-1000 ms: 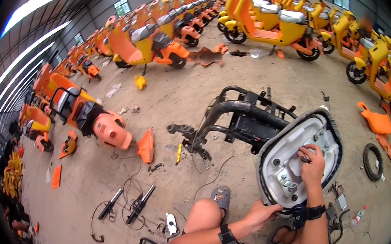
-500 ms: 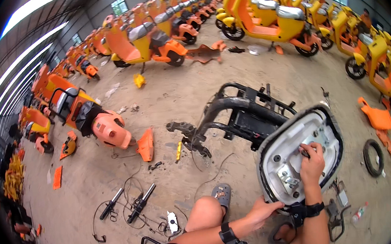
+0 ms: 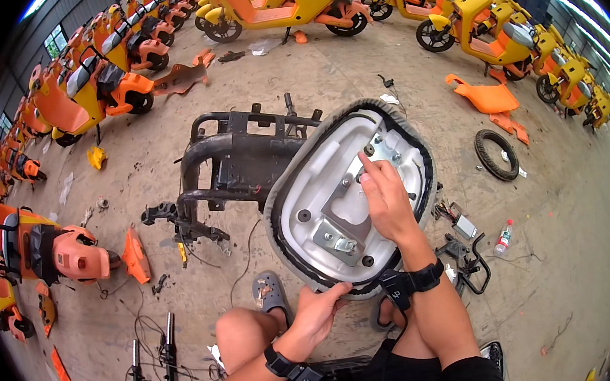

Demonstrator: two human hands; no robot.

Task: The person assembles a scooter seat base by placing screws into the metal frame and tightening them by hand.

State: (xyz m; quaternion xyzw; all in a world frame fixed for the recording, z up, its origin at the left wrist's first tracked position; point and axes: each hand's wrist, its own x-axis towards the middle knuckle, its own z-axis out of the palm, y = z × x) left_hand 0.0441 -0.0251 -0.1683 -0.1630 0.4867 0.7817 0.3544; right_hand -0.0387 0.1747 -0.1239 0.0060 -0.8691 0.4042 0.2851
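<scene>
A scooter seat (image 3: 301, 187) is turned with its hollow white underside toward me, a grey cover and dark edging around its rim. My left hand (image 3: 318, 312) grips the near rim, thumb over the edge. Over the underside, my right hand (image 3: 390, 204) is closed, its fingertips close to the upper metal bracket (image 3: 383, 146) with its bolts; whatever they hold, if anything, is hidden. Lower on the seat, a shiny metal latch plate (image 3: 336, 242) is fixed beside dark round rubber pads. Behind the seat's left side lies a black scooter frame (image 3: 232, 161).
Cables and two shock absorbers (image 3: 169, 350) lie at lower left. On the right are a tyre (image 3: 496, 154), an orange body panel (image 3: 485, 96), a bent black bar (image 3: 483, 269) and a plastic bottle (image 3: 503, 236). Rows of yellow and orange scooters (image 3: 287, 8) stand beyond.
The view has swung right, so the seat and frame sit further left. My right fingers have shifted up toward the upper bracket; my left hand still holds the rim.
</scene>
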